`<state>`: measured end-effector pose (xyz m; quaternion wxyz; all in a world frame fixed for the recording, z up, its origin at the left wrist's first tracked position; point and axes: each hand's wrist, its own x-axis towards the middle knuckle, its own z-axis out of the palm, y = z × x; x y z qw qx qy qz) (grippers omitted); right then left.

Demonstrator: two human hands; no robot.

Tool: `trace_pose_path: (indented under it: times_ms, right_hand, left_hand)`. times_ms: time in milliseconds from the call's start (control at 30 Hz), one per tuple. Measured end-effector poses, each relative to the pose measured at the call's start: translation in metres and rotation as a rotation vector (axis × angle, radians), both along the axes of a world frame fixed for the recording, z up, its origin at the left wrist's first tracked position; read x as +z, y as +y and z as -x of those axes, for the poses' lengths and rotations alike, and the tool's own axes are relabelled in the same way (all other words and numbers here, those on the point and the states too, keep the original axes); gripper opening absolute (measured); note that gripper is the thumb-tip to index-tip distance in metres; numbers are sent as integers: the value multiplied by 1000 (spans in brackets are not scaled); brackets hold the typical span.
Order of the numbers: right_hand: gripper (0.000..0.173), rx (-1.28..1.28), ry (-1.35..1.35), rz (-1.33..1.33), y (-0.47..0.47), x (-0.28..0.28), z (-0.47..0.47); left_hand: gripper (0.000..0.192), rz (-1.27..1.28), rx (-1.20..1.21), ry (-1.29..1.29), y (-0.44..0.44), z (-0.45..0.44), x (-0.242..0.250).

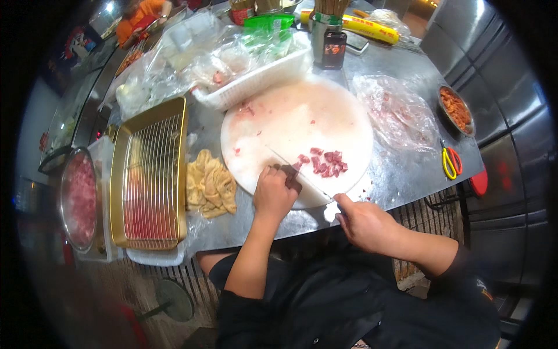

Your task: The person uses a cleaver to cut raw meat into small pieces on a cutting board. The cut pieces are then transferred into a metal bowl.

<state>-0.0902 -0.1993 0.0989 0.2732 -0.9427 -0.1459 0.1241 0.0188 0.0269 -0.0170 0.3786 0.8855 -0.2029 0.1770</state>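
Note:
On a round white cutting board [287,118] my left hand [275,189] holds down a dark piece of raw meat [293,179] near the board's front edge. My right hand [364,218] grips the handle of a kitchen knife [305,176], whose blade lies slantwise across the board, beside the fingers of my left hand and against the meat. Small cut pieces of red meat [327,163] form a loose pile just right of the blade. A few scraps are scattered farther back on the board. My left fingertips are partly hidden.
Left of the board are a crumpled tan cloth [211,183], a gold tray with a wire rack [182,174] and a bowl of meat [80,198]. A white basket [261,76] touches its back. Bagged meat [394,113], scissors [450,162] and a bowl [455,111] lie right. A person [141,17] works at back left.

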Motion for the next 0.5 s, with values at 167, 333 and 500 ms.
trace_pose_path:
  times_ms: [167, 333, 500]
  right_hand:
    - [24, -33, 114, -25, 11, -9, -27]
    - [26, -73, 148, -78, 3, -6, -47]
    - [28, -147, 47, -84, -9, 3, -24]
  left_hand:
    - [14, -1, -26, 83, 1, 0, 2]
    - [11, 66, -32, 16, 4, 4, 2]
    - [9, 117, -24, -34, 5, 5, -3]
